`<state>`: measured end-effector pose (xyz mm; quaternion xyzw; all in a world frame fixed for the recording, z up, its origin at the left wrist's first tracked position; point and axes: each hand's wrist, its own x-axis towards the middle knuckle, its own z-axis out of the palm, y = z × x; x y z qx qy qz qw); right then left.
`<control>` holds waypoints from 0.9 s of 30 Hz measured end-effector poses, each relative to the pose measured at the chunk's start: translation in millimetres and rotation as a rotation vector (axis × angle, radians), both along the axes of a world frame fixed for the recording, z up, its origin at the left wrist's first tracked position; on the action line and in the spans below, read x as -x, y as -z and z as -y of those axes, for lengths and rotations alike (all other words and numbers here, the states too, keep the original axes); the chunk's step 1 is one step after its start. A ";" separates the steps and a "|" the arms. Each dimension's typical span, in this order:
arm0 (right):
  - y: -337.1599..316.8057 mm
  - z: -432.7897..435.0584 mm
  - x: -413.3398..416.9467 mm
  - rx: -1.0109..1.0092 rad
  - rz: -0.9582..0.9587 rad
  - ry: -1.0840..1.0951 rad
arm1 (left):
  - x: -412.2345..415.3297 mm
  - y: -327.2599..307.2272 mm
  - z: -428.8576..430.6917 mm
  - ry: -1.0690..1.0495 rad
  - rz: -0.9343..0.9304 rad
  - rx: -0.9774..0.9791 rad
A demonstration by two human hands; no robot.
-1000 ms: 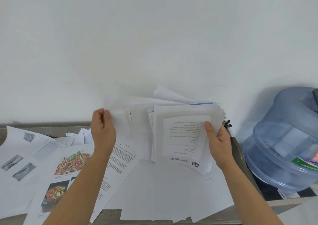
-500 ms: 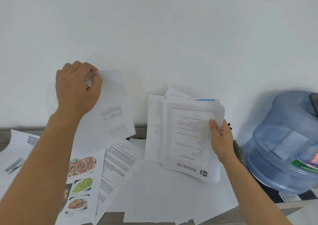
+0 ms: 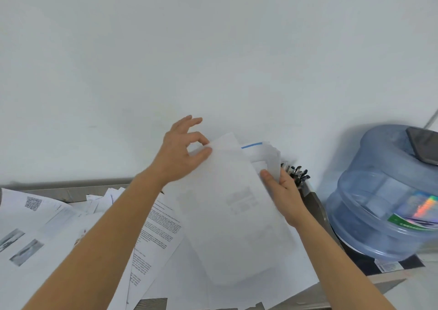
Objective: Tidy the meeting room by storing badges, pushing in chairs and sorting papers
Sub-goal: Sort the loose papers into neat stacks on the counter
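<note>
Left hand (image 3: 184,149): thumb and forefinger pinch the top corner of one sheet (image 3: 227,205), the other fingers fanned out and free.
Right hand (image 3: 285,197): curled round the right edge of the stack (image 3: 262,152), thumb pressed on top, holding it tilted up off the tabletop (image 3: 71,192).
Where the papers are: the sheet lies over the front of the stack, and the loose papers (image 3: 54,234) are spread over the left and middle of the tabletop.
Step in hand: sorting, I reckon, by laying this sheet onto the stack.
Doing it well: square the top corner to the stack before I let go, then lift the thumb and clamp it down over the new sheet.
Watch for: the stack's edges are fanned, so it could do with a tap on the tabletop to level them. The pens (image 3: 296,175) sit just behind my right hand.
Sheet: blank side faces me, with grey print ghosting through, unreadable.
Text page (image 3: 158,226): dense black lines, too small to read.
QR code (image 3: 34,203): on a page at far left, no legible words.
Water bottle (image 3: 379,191): the green label (image 3: 412,219) has a rainbow sheen and no readable brand.
</note>
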<state>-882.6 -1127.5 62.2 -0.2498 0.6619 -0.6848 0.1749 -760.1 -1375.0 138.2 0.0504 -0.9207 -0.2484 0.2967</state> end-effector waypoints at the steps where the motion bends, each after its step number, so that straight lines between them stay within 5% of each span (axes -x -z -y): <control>1: 0.2 -0.8 -2.6 0.015 0.023 -0.017 | 4.1 4.5 -2.7 0.014 0.007 0.003; 13: 7.8 -11.4 -2.6 -0.066 -0.025 -0.051 | 11.4 22.9 -34.6 -0.148 -0.055 -0.067; 16: 9.9 -17.4 1.3 -0.027 0.019 -0.067 | -2.8 37.9 -20.3 -0.268 -0.097 -0.315; 20: 8.6 -25.9 6.7 0.045 0.153 -0.122 | -22.6 79.6 2.2 -0.042 0.229 -1.041; 27: 15.4 -25.2 14.4 0.134 0.206 0.089 | -19.1 108.0 -16.7 0.108 0.168 -1.072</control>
